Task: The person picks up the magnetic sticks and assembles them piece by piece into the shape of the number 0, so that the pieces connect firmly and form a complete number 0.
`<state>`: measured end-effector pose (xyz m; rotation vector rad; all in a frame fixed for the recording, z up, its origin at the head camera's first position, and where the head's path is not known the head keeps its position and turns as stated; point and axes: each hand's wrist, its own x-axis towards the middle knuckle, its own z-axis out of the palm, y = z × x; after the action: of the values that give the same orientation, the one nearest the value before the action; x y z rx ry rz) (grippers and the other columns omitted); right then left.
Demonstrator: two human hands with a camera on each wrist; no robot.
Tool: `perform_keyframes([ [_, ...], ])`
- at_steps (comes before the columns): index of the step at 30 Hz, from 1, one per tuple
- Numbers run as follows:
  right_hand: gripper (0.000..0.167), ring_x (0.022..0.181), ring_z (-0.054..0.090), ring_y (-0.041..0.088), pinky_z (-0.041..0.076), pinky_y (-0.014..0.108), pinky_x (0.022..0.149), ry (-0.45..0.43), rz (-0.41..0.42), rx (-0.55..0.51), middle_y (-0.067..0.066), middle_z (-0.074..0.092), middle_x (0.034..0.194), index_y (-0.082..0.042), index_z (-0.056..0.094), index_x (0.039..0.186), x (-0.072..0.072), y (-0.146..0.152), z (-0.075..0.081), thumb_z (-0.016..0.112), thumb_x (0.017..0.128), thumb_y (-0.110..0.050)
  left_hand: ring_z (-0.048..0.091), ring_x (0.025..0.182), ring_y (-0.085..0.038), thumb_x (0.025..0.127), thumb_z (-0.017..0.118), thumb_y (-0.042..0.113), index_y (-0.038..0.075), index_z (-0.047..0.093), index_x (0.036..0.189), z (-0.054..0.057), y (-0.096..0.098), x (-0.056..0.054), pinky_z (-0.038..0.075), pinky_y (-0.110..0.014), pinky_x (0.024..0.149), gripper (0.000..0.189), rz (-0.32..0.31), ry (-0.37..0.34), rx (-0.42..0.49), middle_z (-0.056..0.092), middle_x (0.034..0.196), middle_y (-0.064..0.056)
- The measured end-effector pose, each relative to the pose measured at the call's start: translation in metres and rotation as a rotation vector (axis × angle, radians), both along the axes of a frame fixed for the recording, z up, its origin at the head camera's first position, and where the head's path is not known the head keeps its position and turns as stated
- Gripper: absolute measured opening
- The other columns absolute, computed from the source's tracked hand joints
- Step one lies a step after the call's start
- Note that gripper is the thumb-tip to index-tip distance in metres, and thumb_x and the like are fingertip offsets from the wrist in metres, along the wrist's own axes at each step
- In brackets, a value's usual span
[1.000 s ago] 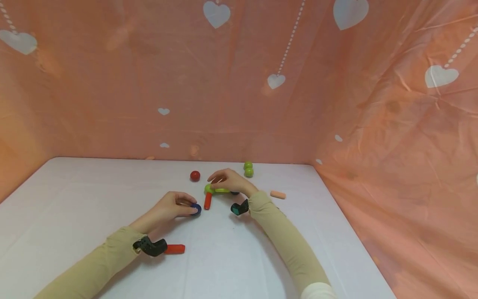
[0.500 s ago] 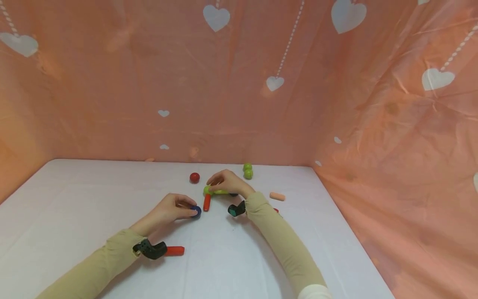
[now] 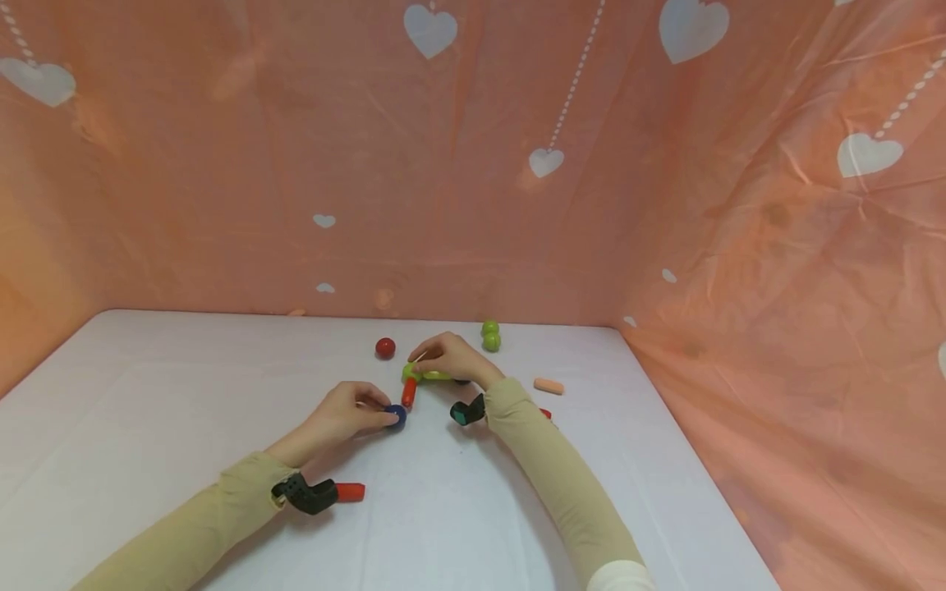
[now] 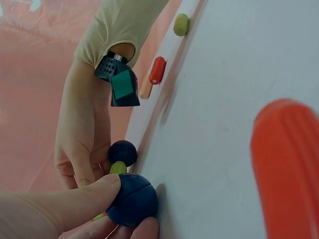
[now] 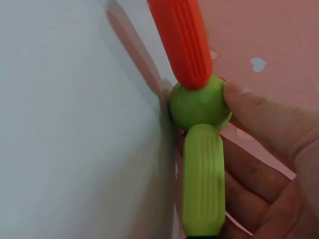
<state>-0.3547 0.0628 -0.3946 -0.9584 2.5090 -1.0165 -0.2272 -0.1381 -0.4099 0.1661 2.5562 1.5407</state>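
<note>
My left hand [image 3: 343,417] pinches a blue ball [image 4: 133,201] between thumb and fingers, close to the near end of a red ribbed rod [image 3: 409,392]. Whether ball and rod touch cannot be told. That rod's other end joins a green ball [image 5: 199,105], which my right hand [image 3: 456,361] holds with its thumb on the side. From the same ball runs a green ribbed rod [image 5: 203,179], tipped with a second dark blue ball [image 4: 122,153]. My right hand partly hides this assembly in the head view.
Beyond the hands lie a red ball [image 3: 385,348] and two green balls [image 3: 491,341]. A peach rod [image 3: 549,386], a red rod [image 4: 157,70] and a green rod [image 4: 181,24] rest to the right. Another red rod [image 3: 351,492] lies beside the left wrist camera.
My left hand has shifted slightly right with the blue ball, closer to the red rod's end. That rod's near end looks slightly raised. My right hand stays almost in place.
</note>
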Motion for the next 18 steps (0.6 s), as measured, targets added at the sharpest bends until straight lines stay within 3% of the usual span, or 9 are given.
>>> perform_keyframes([
  [11,0.02,0.095,0.062,0.008,0.048,0.021,0.084,-0.006,-0.002,-0.013,0.0,0.07,0.104,-0.009,0.072,0.107,0.0001,-0.0008,-0.0002,0.071,0.088,-0.017,0.06,0.082,-0.019,0.078,0.08,0.022,-0.003,0.061,0.101,-0.0032,0.0065,-0.0053,0.053,-0.029,0.071,0.039,0.044,-0.026,0.007,0.066,0.089,-0.007],
  [18,0.02,0.093,0.063,0.008,0.048,0.021,0.084,-0.013,-0.008,-0.018,0.0,0.07,0.102,-0.009,0.072,0.106,0.0001,-0.0014,-0.0007,0.071,0.088,-0.017,0.059,0.08,-0.019,0.079,0.08,0.022,-0.004,0.06,0.1,-0.0012,0.0084,-0.0045,0.052,-0.029,0.069,0.038,0.041,-0.028,0.0,0.065,0.086,-0.008],
])
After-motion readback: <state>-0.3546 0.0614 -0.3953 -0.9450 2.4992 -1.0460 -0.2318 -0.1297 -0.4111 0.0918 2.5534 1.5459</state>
